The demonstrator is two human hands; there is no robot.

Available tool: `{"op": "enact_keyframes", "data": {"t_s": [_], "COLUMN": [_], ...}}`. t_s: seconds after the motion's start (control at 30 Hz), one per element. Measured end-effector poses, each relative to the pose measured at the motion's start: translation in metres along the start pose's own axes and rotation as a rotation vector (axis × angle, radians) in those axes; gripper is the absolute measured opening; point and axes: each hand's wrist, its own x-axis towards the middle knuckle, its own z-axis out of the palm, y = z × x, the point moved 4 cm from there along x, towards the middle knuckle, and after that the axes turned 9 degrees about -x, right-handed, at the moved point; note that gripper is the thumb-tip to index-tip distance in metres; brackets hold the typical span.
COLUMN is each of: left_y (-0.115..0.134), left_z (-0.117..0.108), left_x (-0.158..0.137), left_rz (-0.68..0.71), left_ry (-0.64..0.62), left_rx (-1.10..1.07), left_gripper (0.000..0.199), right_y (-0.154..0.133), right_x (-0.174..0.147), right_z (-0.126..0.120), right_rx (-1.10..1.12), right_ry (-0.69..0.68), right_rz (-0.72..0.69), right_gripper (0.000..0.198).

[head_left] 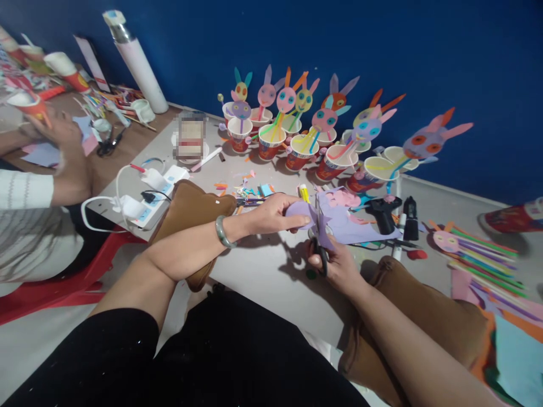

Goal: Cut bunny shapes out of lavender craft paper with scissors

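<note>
The cutting looks partway along. A purple paper at the centre of the frame has a rounded left edge, which seems already shaped, while at its right edge the scissors stand across it. More purple shows beyond the blades; whether that strip is joined to the piece or cut free, I cannot tell. Across the upper centre, cups carry straws topped with rabbit heads and look finished. At the right of the frame, one pink head lies by a row of loose straws, not set in a cup, so that part seems left to do, as does the rest of this cut.

The paper is held above the bench. The left hand has its fingers closed on it, thumb flat on top and the others beneath, just beside the blades. The right hand has its fingers curled round the scissors' black handles, below and right of the paper; the exact gap between the blades is unclear.
</note>
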Motion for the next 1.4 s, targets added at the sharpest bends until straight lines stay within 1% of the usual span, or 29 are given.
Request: {"op": "enact_keyframes", "data": {"t_s": [0.27,0.5,0.6,0.87,1.0,1.4], "left_y": [0.001,0.002,0.003,0.001,0.001,0.003], "left_z": [-0.001,-0.002,-0.002,-0.001,-0.002,-0.002], "left_x": [0.0,0.0,0.0,0.0,0.0,0.0], "left_rz": [-0.005,-0.002,-0.002,-0.003,0.016,0.005], "left_ry": [0.009,0.034,0.047,0.034,0.037,0.033], "left_rx": [0.013,0.025,0.015,0.004,-0.004,0.003], "left_gripper": [0.021,0.023,0.022,0.022,0.021,0.02], "right_y": [0.011,0.009,0.008,0.012,0.013,0.003], "right_x": [-0.003,-0.002,-0.002,-0.004,-0.005,-0.002], "right_z": [0.0,-0.001,-0.001,0.001,0.001,-0.001], "right_rx": [-0.039,-0.056,-0.057,-0.055,-0.039,-0.03], "right_ry": [0.01,-0.001,-0.003,0.013,0.011,-0.004], "right_rz": [0.035,0.046,0.053,0.043,0.042,0.006], "right_gripper": [0.047,0.038,0.039,0.044,0.041,0.045]}}
